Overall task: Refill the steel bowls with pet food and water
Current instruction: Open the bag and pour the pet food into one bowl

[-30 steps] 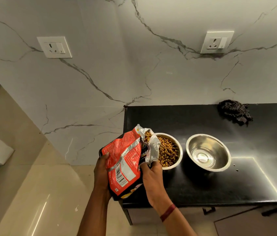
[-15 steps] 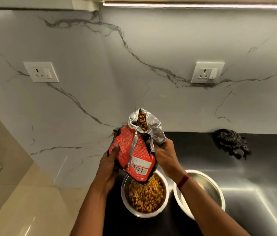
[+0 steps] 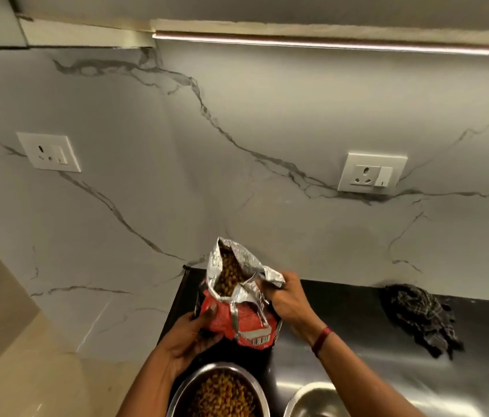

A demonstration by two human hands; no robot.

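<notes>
A red pet food bag [image 3: 241,320] with a silver foil lining stands upright above the black counter, its mouth open and brown kibble showing inside. My left hand [image 3: 190,335] grips the bag's lower left side. My right hand [image 3: 285,299] pinches the foil at the top right of the opening. Below the bag, at the bottom edge, a steel bowl [image 3: 183,389] is filled with kibble. A second steel bowl [image 3: 306,400] sits to its right, partly hidden by my right forearm and cut off by the frame; its contents are out of sight.
The black counter [image 3: 357,323] runs right along a white marble wall with two sockets [image 3: 371,173] [image 3: 49,152]. A dark checked cloth [image 3: 420,317] lies at the back right. The counter ends at the left above a beige floor [image 3: 26,371].
The bag went from tilted over the kibble bowl to upright and further back. The view has swung upward, so the bowls now sit at the bottom edge.
</notes>
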